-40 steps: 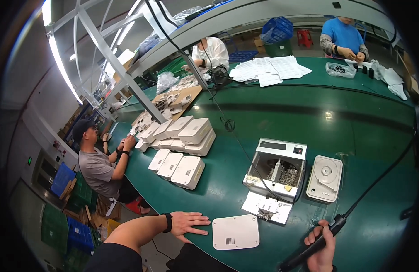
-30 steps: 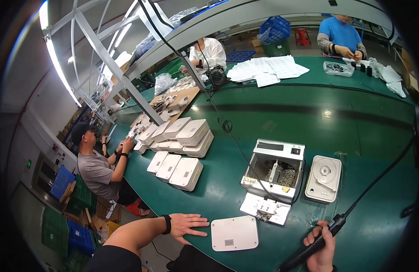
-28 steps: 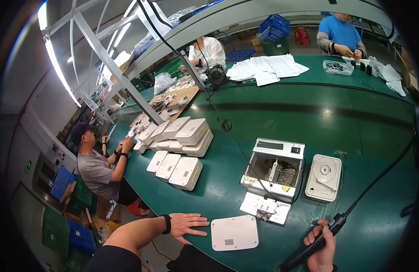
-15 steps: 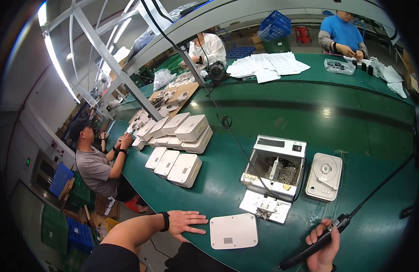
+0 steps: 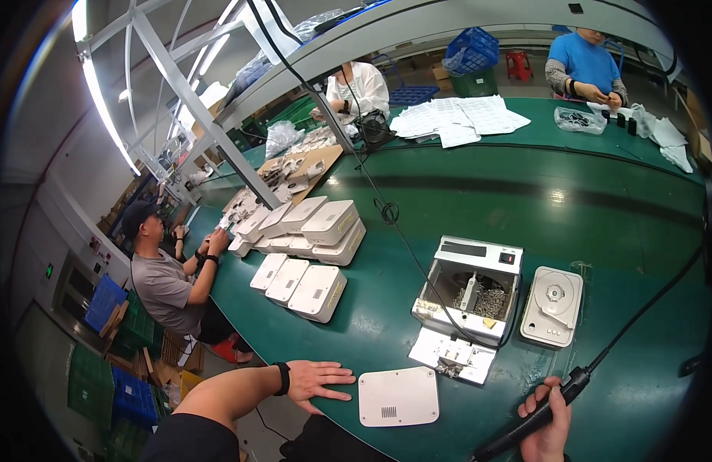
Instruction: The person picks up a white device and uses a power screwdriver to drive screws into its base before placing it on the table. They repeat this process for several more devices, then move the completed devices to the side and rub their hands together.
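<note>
My left hand (image 5: 319,384) lies flat on the table's near edge, its fingers stretched toward a white plastic case (image 5: 399,396). The fingertips are close beside the case's left side; whether they touch it I cannot tell. That case lies flat, with a slotted vent and small holes near its corners. In my right hand (image 5: 549,426) is a black corded electric screwdriver (image 5: 534,418), held tilted with its tip down to the left at the lower picture edge. Beyond the case stands a screw feeder (image 5: 470,289) full of small screws. Right of the feeder lies a white device (image 5: 552,306) with a round dial.
Stacked white cases (image 5: 317,292) stand at the left of the green table (image 5: 417,192). A dark cable (image 5: 387,212) hangs across the middle. One co-worker (image 5: 167,266) sits at left; others work across the table near paper sheets (image 5: 460,118). A metal post (image 5: 209,115) rises at left.
The whole view has shifted slightly, so the table and things appear a little lower. Both hands keep nearly the same pose; the screwdriver stays in my right hand.
</note>
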Available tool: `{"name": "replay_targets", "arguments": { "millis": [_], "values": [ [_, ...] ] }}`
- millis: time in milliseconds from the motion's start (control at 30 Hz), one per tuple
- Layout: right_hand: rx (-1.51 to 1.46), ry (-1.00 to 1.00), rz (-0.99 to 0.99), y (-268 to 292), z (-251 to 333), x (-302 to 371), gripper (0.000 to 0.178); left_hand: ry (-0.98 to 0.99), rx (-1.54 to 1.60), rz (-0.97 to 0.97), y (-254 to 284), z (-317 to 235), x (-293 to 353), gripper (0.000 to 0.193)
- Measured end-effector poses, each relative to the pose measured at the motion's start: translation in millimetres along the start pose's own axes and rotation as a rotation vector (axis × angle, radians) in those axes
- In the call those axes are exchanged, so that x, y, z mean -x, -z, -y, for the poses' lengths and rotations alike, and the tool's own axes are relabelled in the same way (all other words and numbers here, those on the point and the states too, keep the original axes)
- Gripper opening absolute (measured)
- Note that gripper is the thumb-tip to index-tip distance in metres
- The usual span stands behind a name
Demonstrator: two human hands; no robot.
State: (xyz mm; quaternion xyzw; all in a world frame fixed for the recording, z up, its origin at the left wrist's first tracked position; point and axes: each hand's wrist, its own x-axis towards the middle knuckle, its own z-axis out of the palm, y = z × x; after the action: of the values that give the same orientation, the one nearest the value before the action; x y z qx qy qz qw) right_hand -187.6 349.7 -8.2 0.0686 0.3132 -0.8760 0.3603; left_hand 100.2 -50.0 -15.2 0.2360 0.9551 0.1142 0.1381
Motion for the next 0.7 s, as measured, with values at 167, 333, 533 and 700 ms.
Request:
{"name": "replay_targets", "arguments": {
  "millis": [167,333,533,700],
  "values": [
    [-0.012,-0.005,0.07,3.4,-0.6,-1.0,0.019,0.005,-0.009,0.02,-0.3,0.7,1.0,0.074],
    [0.005,-0.019,0.066,1.9,-0.8,-1.2,0.02,0.003,-0.006,-0.002,0.5,0.0,0.5,0.075],
    [0.0,-0.034,0.045,0.2,0.1,0.4,0.021,0.014,-0.028,0.01,0.3,0.4,-0.1,0.073],
    [-0.006,-0.04,0.052,-1.6,0.9,0.0,0.025,0.014,-0.034,0.01,0.3,-0.1,1.5,0.073]
  ]
}}
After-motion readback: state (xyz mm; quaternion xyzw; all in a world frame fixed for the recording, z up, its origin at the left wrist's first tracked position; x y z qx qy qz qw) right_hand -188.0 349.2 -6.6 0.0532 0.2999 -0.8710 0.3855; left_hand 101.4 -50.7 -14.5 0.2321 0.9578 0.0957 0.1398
